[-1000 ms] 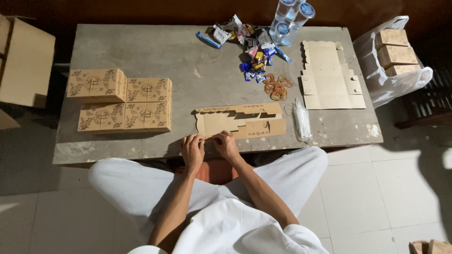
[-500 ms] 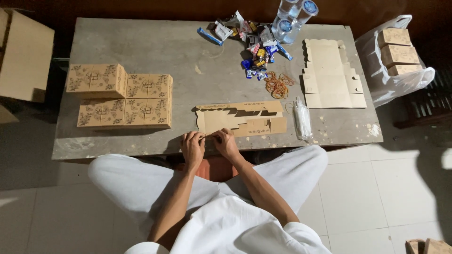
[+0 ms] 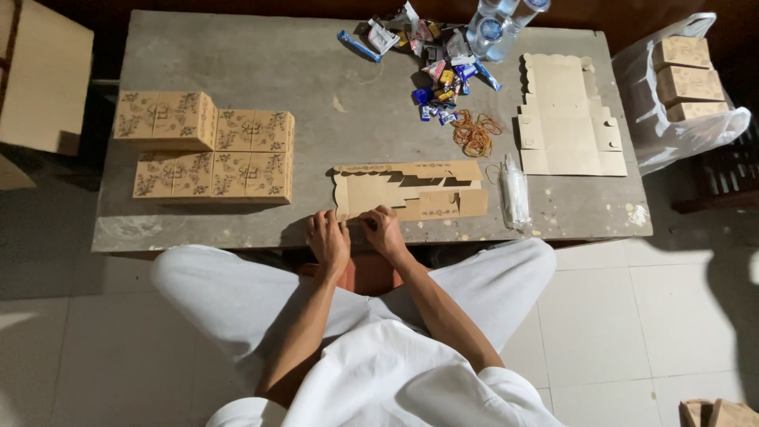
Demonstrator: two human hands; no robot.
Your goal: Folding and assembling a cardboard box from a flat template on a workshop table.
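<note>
both hands sat close together at the near edge of the desk [image 3: 237, 59], left hand [image 3: 328, 241] and right hand [image 3: 383, 233] almost touching, fingers curled down on the near-left corner of the flat die-cut cardboard blank [image 3: 407, 190]. looked like a pinch/press on a flap there, but cant tell if either hand actually gripped it or just pressed, fingertips hidden under the knuckles.

vs half a sec and 1 sec before: barely any change. hands stayed in the same spot on the same corner, blank hadnt shifted on the desk, nothing else moved. judged as slow fine work on one fold/tab, not a reach or a carry, so the blank was still flat and unformed.

around the hands: to the left and a bit further out, a block of finished printed boxes [image 3: 209, 146], one stacked on top. straight ahead past the blank, far side of the desk, a pile of small wrapped sweets [image 3: 439, 75] and water bottles [image 3: 498, 20]. ahead-right, a tangle of rubber bands [image 3: 474, 133], then a stack of plain flat blanks [image 3: 565, 119]. just right of the blank, a clear plastic sleeve [image 3: 515, 194]. well off to the right, beyond the desk edge, a white plastic bag [image 3: 660, 138] w/ more finished boxes inside.
</note>
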